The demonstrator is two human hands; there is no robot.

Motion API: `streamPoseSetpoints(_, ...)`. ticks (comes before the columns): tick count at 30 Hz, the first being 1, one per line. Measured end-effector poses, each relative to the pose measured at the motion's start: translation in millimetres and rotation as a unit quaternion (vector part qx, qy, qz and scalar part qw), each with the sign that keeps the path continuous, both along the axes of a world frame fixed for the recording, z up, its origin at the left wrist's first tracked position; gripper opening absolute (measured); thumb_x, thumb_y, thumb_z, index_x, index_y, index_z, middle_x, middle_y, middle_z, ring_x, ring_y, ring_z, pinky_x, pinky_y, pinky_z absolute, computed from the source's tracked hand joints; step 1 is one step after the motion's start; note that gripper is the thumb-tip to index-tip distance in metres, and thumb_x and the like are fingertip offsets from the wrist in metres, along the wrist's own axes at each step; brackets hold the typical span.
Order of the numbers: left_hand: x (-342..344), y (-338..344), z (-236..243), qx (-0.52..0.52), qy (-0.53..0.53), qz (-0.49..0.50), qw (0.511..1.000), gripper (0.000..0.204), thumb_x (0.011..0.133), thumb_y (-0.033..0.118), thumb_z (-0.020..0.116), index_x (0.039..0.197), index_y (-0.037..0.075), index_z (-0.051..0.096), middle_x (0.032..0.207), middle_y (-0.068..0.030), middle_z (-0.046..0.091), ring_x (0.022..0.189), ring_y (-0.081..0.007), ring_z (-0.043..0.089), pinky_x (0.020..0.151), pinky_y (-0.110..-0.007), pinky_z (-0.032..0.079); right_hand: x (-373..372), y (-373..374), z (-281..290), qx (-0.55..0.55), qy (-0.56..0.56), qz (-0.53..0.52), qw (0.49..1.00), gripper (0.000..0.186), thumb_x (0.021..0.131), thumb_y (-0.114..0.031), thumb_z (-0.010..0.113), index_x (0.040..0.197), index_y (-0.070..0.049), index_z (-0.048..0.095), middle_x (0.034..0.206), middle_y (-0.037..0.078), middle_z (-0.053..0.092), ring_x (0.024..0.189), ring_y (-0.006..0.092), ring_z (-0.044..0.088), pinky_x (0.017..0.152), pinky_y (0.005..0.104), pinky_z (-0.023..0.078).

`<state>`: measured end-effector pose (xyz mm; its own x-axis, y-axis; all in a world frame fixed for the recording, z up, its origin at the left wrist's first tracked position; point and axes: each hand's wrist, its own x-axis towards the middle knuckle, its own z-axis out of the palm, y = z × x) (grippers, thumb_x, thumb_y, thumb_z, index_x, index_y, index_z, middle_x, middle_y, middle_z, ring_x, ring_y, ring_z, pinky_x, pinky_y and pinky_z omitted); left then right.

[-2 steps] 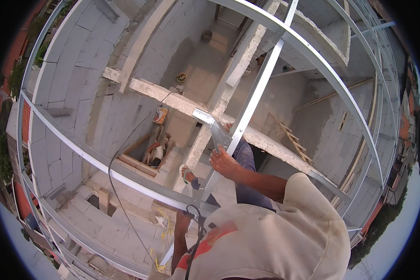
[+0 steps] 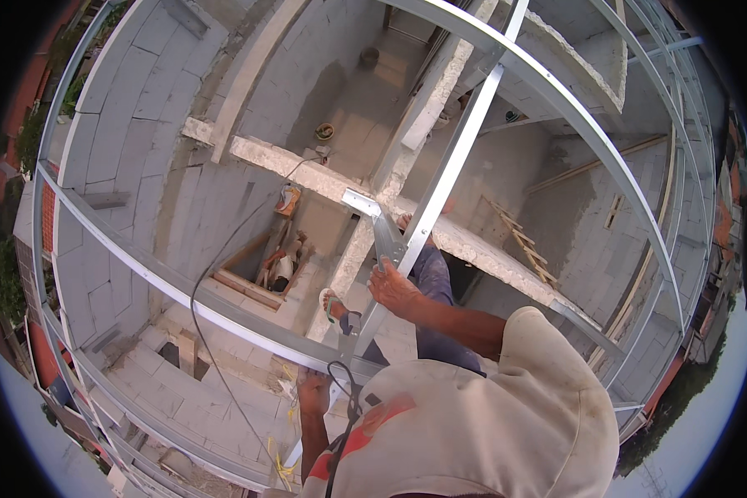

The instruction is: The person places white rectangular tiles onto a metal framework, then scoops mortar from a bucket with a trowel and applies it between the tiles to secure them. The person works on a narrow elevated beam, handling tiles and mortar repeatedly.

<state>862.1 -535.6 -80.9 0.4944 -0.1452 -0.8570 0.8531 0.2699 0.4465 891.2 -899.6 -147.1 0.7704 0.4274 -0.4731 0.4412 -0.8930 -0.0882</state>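
Note:
My right hand [image 2: 393,287] is closed on the lower end of a short metal channel [image 2: 383,231], its fingers beside a long diagonal metal beam [image 2: 449,178]. The short piece leans against that beam, its far end over the crossing of the concrete beams. My left hand [image 2: 313,392] is lower left, with fingers curled at the edge of a long curved metal beam [image 2: 224,312]. The grip there is partly hidden. Between the hands, a metal bracket [image 2: 348,339] stands where the beams meet, and a dark cord [image 2: 353,398] loops beside it.
Rough concrete beams [image 2: 299,173] cross below me, and my sandalled foot [image 2: 334,305] rests on one. Rooms lie far down between grey block walls [image 2: 124,108]. A thin cable [image 2: 195,295] hangs across the left. A wooden ladder [image 2: 523,243] leans below right. Curved metal framing surrounds me.
My left hand has shifted slightly left and down along the curved beam, and its fingers show lighter. My right hand keeps its hold, moved only slightly left.

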Motion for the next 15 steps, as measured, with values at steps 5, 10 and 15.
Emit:
streamPoseSetpoints(5, 35, -46, -19, 0.343, 0.021, -0.026, 0.939, 0.050, 0.090, 0.014, 0.070, 0.132, -0.010, 0.058, 0.127, -0.0228, 0.067, 0.118, -0.0365, 0.065, 0.097, -0.043, 0.051, 4, 0, 5, 0.028, 0.014, 0.024, 0.999, 0.038, 0.099, -0.024, 0.059, 0.133, -0.007, 0.066, 0.136, 0.011, 0.067, 0.135, 0.0257, 0.057, 0.122, 0.0573, 0.028)
streamPoseSetpoints(10, 60, -114, 0, 0.511, 0.034, -0.063, 0.856, 0.048, 0.093, 0.019, 0.070, 0.127, -0.014, 0.061, 0.127, -0.0256, 0.069, 0.103, -0.0397, 0.069, 0.093, -0.046, 0.052, 53, -62, 58, 0.312, 0.307, -0.003, 0.899, 0.040, 0.090, -0.023, 0.073, 0.127, -0.008, 0.070, 0.128, 0.010, 0.071, 0.127, 0.0288, 0.062, 0.118, 0.0567, 0.035)
streamPoseSetpoints(15, 29, -96, -27, 0.537, -0.101, 0.007, 0.837, 0.041, 0.086, -0.002, 0.073, 0.123, -0.014, 0.060, 0.115, -0.0206, 0.070, 0.099, -0.0317, 0.069, 0.091, -0.042, 0.053, 198, -260, 66, 0.415, -0.068, -0.255, 0.871, 0.070, 0.088, -0.037, 0.083, 0.147, -0.011, 0.056, 0.138, 0.014, 0.065, 0.131, 0.0344, 0.059, 0.114, 0.0499, 0.043)
